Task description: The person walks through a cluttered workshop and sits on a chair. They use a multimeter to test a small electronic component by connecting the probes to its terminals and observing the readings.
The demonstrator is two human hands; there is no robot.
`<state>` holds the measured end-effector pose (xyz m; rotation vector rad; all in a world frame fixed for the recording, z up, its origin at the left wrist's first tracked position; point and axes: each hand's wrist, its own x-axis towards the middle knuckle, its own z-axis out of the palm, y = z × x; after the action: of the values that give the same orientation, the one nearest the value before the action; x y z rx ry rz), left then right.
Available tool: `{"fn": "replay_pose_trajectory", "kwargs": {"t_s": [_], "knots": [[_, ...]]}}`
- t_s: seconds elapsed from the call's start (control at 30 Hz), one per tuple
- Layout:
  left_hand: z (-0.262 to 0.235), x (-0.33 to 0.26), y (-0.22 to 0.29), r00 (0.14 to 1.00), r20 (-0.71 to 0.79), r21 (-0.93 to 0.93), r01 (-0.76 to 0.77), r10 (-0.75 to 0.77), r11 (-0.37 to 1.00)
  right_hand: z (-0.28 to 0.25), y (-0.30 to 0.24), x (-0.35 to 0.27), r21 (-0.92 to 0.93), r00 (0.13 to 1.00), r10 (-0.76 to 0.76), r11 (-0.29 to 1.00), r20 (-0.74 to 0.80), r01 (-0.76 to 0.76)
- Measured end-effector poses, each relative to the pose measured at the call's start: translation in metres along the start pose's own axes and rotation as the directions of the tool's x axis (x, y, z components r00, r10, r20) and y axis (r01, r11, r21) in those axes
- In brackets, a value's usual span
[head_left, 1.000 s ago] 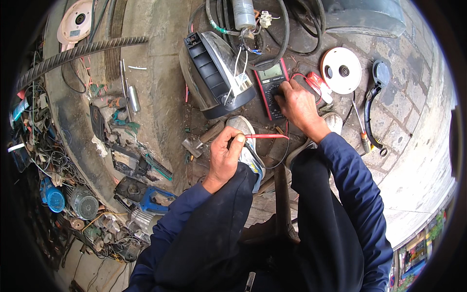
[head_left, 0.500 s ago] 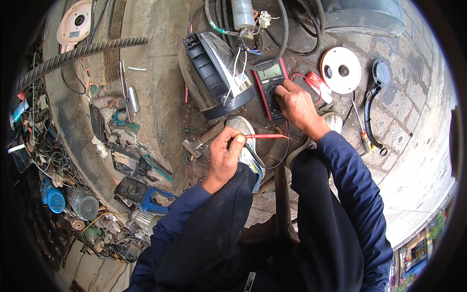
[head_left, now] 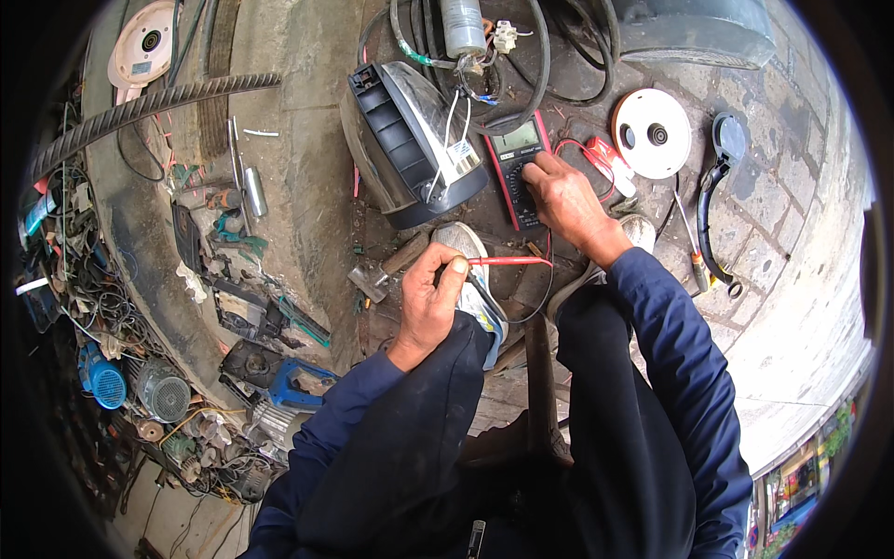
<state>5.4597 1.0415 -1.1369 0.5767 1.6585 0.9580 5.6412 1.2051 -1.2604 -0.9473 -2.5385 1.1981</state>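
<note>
A red and a black test probe are pinched in my left hand (head_left: 428, 300), above my left shoe. The red probe (head_left: 512, 261) points right, its lead curving off toward the meter; the black probe (head_left: 478, 287) slants down beside my fingers. My right hand (head_left: 570, 207) has its thumb and fingertips closed on the dial of a red and black multimeter (head_left: 521, 140), which lies face up on the paving. My fingers partly cover the dial. Left of the meter leans a black and clear plastic housing (head_left: 410, 140) with white wires across it.
Behind the meter are a grey cylinder (head_left: 463, 28) with wires and coiled black cable (head_left: 610, 56). To the right lie a white round cover (head_left: 652, 135), a screwdriver (head_left: 697, 265) and a black curved handle (head_left: 712, 214). A hammer (head_left: 377, 278) lies by my left shoe; scrap parts fill the left.
My right hand has shifted very slightly left on the multimeter's dial. My left hand and the probes stay in place.
</note>
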Motion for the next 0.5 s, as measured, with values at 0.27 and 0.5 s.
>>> {"fn": "replay_pose_trajectory", "kwargs": {"t_s": [0.27,0.5], "knots": [[-0.0011,0.0008,-0.0023,1.0,0.01,0.024,-0.019,0.019,1.0,-0.0007,0.0007,0.0009,0.007,1.0,-0.019,1.0,0.005,0.019],[-0.0004,0.0001,-0.0021,1.0,0.003,-0.015,0.001,-0.001,1.0,-0.0018,0.0011,0.0017,0.014,0.999,-0.022,1.0,0.027,0.021]]}}
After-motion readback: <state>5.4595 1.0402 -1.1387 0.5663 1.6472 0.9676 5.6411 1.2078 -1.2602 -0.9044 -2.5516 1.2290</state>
